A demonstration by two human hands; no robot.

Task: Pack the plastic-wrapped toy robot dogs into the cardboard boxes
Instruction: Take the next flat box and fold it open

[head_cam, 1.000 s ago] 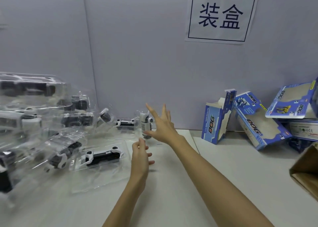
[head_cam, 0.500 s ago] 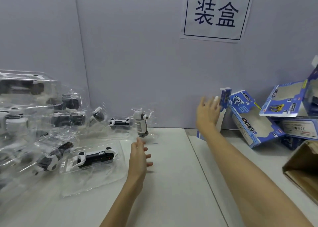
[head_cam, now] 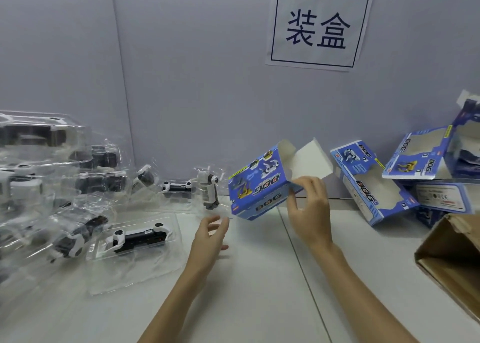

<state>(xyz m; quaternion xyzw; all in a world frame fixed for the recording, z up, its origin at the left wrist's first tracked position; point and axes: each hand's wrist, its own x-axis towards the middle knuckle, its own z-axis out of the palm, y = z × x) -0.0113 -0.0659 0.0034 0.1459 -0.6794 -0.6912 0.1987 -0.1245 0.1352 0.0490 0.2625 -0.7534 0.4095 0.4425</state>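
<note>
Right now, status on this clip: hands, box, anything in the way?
Right hand grips blue box, flap open, above the table. Left hand open, empty, beside nearest wrapped dog. Nothing blocking between them.

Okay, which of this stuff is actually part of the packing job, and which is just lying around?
Part of the job:
- blue box, held in the right hand
- wrapped toy dogs
- spare blue boxes
- left hand, open

Lying about:
- wall sign
- brown carton

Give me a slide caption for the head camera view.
Right hand lifts an open blue toy box; left hand hovers open beside wrapped robot dogs.
</note>
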